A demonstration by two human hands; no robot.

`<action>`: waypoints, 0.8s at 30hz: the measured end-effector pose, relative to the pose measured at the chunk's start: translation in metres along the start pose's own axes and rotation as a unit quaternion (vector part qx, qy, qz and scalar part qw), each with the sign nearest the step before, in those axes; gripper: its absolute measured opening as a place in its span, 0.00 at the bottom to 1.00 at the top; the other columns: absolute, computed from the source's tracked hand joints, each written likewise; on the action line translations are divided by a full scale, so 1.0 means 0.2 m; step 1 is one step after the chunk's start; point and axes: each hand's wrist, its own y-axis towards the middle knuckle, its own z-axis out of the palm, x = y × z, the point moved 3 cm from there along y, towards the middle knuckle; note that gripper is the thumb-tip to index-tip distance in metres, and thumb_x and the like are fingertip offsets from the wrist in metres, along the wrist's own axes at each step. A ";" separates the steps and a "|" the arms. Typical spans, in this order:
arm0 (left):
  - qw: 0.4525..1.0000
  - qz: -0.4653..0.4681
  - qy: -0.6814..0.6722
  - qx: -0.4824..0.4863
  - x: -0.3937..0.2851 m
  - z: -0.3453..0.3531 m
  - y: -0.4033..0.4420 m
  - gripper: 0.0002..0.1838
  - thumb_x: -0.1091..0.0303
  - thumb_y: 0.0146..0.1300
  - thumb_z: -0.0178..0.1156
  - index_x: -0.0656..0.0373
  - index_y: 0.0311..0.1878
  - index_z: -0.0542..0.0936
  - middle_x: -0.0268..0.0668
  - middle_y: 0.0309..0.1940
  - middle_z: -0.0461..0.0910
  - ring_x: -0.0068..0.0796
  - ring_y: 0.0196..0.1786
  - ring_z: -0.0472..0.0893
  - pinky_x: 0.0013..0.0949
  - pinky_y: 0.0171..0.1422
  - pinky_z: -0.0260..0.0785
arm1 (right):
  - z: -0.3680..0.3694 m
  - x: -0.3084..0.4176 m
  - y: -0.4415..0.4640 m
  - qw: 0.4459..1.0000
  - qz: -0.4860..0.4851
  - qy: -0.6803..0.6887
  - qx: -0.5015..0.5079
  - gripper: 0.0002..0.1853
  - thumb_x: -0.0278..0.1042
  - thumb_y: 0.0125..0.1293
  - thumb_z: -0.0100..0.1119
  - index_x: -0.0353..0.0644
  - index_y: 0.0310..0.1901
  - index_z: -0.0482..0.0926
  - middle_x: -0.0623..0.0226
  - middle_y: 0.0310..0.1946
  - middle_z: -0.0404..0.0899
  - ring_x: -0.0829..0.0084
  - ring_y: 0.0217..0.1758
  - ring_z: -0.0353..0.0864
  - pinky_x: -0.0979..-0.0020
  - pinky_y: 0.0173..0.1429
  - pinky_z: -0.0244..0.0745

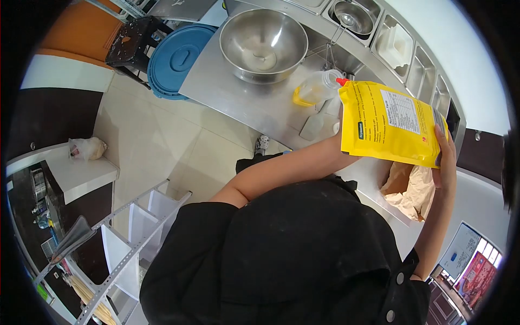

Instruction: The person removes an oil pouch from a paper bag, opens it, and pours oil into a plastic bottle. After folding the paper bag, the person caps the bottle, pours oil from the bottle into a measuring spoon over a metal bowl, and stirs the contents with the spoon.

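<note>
A yellow pouch (pixel 398 122) with a printed white label is tilted over the metal counter, its red spout (pixel 342 82) pointing left. My right hand (pixel 445 151) grips the pouch's far right end, fingers over its edge. My left arm reaches behind the pouch, which hides my left hand. Right by the spout is the mouth of a clear plastic bottle (pixel 318 86) with yellow contents at its bottom; whether spout and bottle touch, I cannot tell. A spatula (pixel 313 125) with a pale flat blade lies beside the bottle.
A large steel bowl (pixel 264 46) stands farther back on the counter (pixel 216 89). Metal food pans (pixel 374 40) line the back. A crumpled brown paper bag (pixel 411 189) sits below the pouch. A blue lidded bin (pixel 181 59) and a black stool (pixel 132 46) stand at left.
</note>
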 end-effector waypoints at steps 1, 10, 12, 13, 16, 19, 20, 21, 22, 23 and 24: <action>1.000 -0.007 -0.004 0.011 0.00 0.00 0.00 0.21 0.46 0.59 0.57 0.52 0.44 0.83 0.34 0.33 0.84 0.29 0.23 0.79 0.25 0.24 0.64 | 0.00 0.00 0.00 1.000 0.001 -0.002 0.000 0.23 0.45 0.62 0.60 0.36 0.51 0.69 0.51 0.40 0.80 0.69 0.33 0.85 0.85 0.27 0.76; 1.000 -0.011 0.003 -0.014 0.00 0.01 0.00 0.22 0.43 0.58 0.57 0.51 0.43 0.83 0.34 0.31 0.83 0.29 0.21 0.78 0.25 0.23 0.64 | 0.02 0.02 -0.02 1.000 -0.003 0.000 -0.011 0.22 0.44 0.63 0.60 0.36 0.50 0.70 0.52 0.41 0.80 0.69 0.33 0.85 0.84 0.27 0.76; 0.999 -0.018 0.009 0.035 0.00 -0.03 0.02 0.23 0.42 0.58 0.57 0.51 0.42 0.83 0.33 0.30 0.83 0.29 0.21 0.78 0.25 0.23 0.64 | 0.02 0.02 -0.03 1.000 -0.006 0.000 -0.019 0.22 0.44 0.63 0.60 0.36 0.50 0.70 0.52 0.41 0.80 0.69 0.33 0.85 0.84 0.27 0.76; 0.999 -0.019 0.009 0.035 0.01 -0.01 0.02 0.23 0.42 0.58 0.57 0.51 0.42 0.83 0.33 0.30 0.83 0.29 0.21 0.78 0.25 0.23 0.64 | 0.01 0.02 -0.03 1.000 -0.006 0.000 -0.020 0.22 0.44 0.63 0.60 0.36 0.50 0.70 0.52 0.41 0.80 0.69 0.33 0.85 0.84 0.27 0.76; 0.997 -0.006 0.016 -0.069 0.02 0.03 -0.01 0.23 0.42 0.58 0.56 0.51 0.42 0.83 0.33 0.29 0.83 0.29 0.21 0.78 0.26 0.23 0.64 | 0.01 0.01 -0.03 1.000 -0.001 0.005 -0.012 0.22 0.44 0.63 0.60 0.36 0.50 0.70 0.52 0.41 0.80 0.68 0.33 0.85 0.84 0.27 0.76; 0.995 0.003 0.025 -0.099 0.02 0.04 -0.01 0.23 0.42 0.58 0.56 0.51 0.42 0.83 0.33 0.29 0.83 0.29 0.20 0.78 0.26 0.23 0.64 | 0.01 0.01 -0.03 1.000 0.000 0.004 -0.011 0.22 0.44 0.63 0.60 0.36 0.50 0.70 0.52 0.41 0.80 0.68 0.34 0.85 0.84 0.27 0.76; 0.995 0.008 0.031 -0.096 0.01 0.03 -0.01 0.23 0.42 0.58 0.56 0.51 0.42 0.83 0.33 0.29 0.83 0.29 0.20 0.78 0.26 0.23 0.64 | 0.01 0.01 -0.03 1.000 -0.001 0.002 -0.013 0.22 0.44 0.63 0.60 0.37 0.50 0.70 0.51 0.41 0.80 0.68 0.34 0.85 0.84 0.27 0.76; 0.995 0.013 0.037 -0.092 0.01 0.03 -0.01 0.22 0.42 0.58 0.56 0.51 0.42 0.83 0.33 0.29 0.83 0.29 0.20 0.78 0.26 0.23 0.64 | 0.01 0.01 -0.03 1.000 -0.002 -0.001 -0.015 0.22 0.44 0.63 0.60 0.37 0.50 0.70 0.51 0.41 0.80 0.68 0.34 0.85 0.84 0.27 0.76; 0.995 0.018 0.044 -0.088 0.01 0.03 -0.01 0.22 0.42 0.58 0.56 0.51 0.42 0.83 0.33 0.29 0.83 0.29 0.20 0.78 0.26 0.23 0.64 | 0.01 0.01 -0.03 1.000 -0.003 -0.003 -0.017 0.22 0.44 0.63 0.60 0.37 0.51 0.70 0.51 0.41 0.80 0.67 0.34 0.85 0.84 0.27 0.76; 0.995 0.018 0.044 -0.088 0.01 0.04 -0.01 0.22 0.42 0.58 0.56 0.51 0.42 0.83 0.33 0.29 0.83 0.29 0.20 0.78 0.26 0.23 0.64 | 0.01 0.01 -0.03 1.000 -0.003 -0.003 -0.017 0.22 0.44 0.63 0.60 0.37 0.51 0.70 0.51 0.41 0.80 0.67 0.34 0.85 0.84 0.27 0.76; 0.996 0.009 0.037 -0.079 0.01 0.05 -0.01 0.22 0.43 0.58 0.56 0.51 0.41 0.83 0.33 0.29 0.83 0.28 0.20 0.77 0.26 0.22 0.64 | 0.01 0.01 -0.03 1.000 -0.004 -0.004 -0.017 0.22 0.44 0.63 0.60 0.37 0.51 0.70 0.51 0.41 0.80 0.67 0.34 0.85 0.84 0.27 0.76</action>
